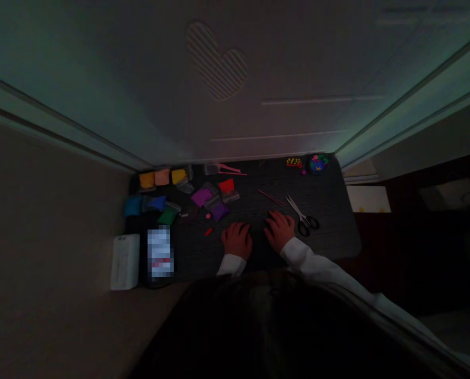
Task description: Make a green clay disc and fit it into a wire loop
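My left hand point(237, 241) rests palm down near the front edge of the dark table point(330, 242), fingers spread and holding nothing. Beside it, my right hand point(280, 231) also lies flat with its fingers apart. Just right of that hand are scissors point(301, 215) with black handles. A thin pink stick point(272, 198) lies beyond the right fingertips. Left of my left hand are a small red piece point(208, 231) and a little pink ball point(208, 216). Purple point(219, 211) and red point(227, 186) packets lie beyond it.
Several coloured packets point(162, 177) cover the table's left side, behind a lit, blurred screen point(159, 252). A white box point(125, 262) stands at the left edge. At the back right are a yellow-dotted red piece point(294, 162) and a round colourful piece point(317, 164).
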Demonstrator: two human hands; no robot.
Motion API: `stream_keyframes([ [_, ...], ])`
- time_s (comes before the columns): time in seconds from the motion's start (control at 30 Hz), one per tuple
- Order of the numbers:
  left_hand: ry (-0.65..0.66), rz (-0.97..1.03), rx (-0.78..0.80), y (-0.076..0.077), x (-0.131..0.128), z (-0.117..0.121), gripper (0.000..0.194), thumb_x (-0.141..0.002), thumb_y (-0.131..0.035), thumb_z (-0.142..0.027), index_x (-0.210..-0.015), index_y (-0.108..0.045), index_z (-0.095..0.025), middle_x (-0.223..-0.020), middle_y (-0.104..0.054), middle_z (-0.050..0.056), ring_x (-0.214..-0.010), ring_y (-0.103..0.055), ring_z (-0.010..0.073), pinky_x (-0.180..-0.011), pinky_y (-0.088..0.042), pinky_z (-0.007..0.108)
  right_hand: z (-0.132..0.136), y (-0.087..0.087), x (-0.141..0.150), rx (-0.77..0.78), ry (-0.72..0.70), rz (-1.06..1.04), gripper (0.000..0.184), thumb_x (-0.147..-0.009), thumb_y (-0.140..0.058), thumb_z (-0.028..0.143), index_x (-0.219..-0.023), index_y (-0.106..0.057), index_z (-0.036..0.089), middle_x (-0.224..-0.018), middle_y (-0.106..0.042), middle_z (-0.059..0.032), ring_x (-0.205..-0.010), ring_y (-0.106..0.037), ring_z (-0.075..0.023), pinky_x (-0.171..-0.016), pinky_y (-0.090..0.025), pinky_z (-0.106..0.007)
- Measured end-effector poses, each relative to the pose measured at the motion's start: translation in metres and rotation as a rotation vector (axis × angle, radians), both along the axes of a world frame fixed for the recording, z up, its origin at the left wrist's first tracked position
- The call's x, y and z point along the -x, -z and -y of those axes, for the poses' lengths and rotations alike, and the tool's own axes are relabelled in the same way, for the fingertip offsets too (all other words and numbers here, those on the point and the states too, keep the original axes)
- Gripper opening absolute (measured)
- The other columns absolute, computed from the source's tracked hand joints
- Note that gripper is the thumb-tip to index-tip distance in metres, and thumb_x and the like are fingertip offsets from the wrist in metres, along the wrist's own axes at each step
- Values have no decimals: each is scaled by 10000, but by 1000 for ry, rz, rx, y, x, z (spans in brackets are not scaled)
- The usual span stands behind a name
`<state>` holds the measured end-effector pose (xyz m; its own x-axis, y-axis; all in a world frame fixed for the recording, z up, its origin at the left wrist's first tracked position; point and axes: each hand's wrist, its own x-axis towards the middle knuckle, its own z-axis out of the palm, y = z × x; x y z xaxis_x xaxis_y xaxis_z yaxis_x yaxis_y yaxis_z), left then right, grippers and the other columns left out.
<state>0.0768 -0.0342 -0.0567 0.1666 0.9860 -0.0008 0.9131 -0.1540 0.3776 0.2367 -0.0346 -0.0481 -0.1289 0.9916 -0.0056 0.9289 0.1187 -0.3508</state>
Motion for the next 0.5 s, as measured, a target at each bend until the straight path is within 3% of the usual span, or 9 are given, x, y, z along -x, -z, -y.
stream_keyframes([
  [0.23, -91, 9, -7, 16, -25, -18, 412, -812, -287, -232, -1209, -364, -155, -1264, -382, 79, -1208, -250, 204, -986, -165, 413, -33, 17, 39, -9, 67, 30, 438, -826, -280, 284, -1228, -329, 117, -1307, -308, -82, -1225, -171, -173, -989, -71, -385],
  [0.37, -122, -4, 4, 27, -30, -19, 434, -824, -263, -255, -1242, -304, -145, -1295, -329, 83, -1220, -222, 199, -1005, -118, 427, -30, 28, 40, 18, 42, 72, 466, -830, -262, 300, -1255, -279, 110, -1319, -285, -73, -1230, -159, -169, -1002, -40, -397],
  [0.5, -139, -1, 27, 25, -32, -27, 444, -819, -277, -254, -1248, -288, -140, -1307, -303, 91, -1223, -213, 198, -1006, -116, 438, -39, 29, 37, 19, 32, 88, 478, -832, -251, 310, -1266, -255, 110, -1329, -262, -74, -1232, -152, -172, -1005, -37, -404],
])
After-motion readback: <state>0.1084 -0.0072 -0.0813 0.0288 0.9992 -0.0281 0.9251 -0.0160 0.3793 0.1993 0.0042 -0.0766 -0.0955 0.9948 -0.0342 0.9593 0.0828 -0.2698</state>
